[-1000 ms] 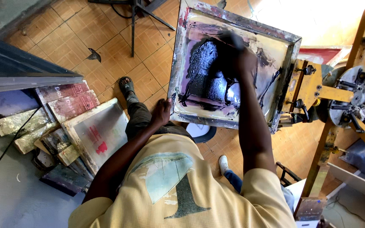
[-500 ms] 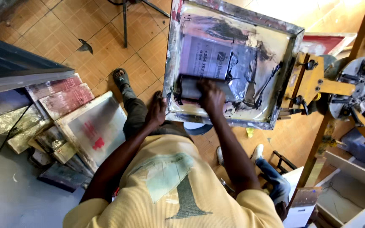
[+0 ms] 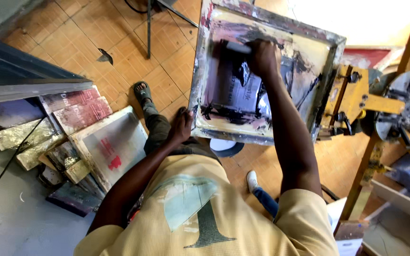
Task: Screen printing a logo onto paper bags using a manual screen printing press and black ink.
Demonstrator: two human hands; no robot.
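Note:
A wooden screen frame (image 3: 198, 71) smeared with black ink lies flat on a printing press ahead of me. My right hand (image 3: 262, 57) is closed around a squeegee (image 3: 236, 47) at the far end of the mesh, with wet black ink (image 3: 233, 97) spread below it. My left hand (image 3: 181, 125) reaches the frame's near-left corner, its fingertips touching the edge. Whether it grips the edge is unclear. My yellow shirt fills the bottom of the view.
Several used screen frames (image 3: 110, 147) lean in a stack on the left by a grey surface. The press's yellow arms and hub (image 3: 373, 102) stand to the right. A metal stand (image 3: 149, 28) rises from the tiled floor. Another person's white shoe (image 3: 252, 180) shows under the frame.
My right hand drew the squeegee to the near end of the screen, then pushed it back to the far end. My left hand stayed at the near-left corner.

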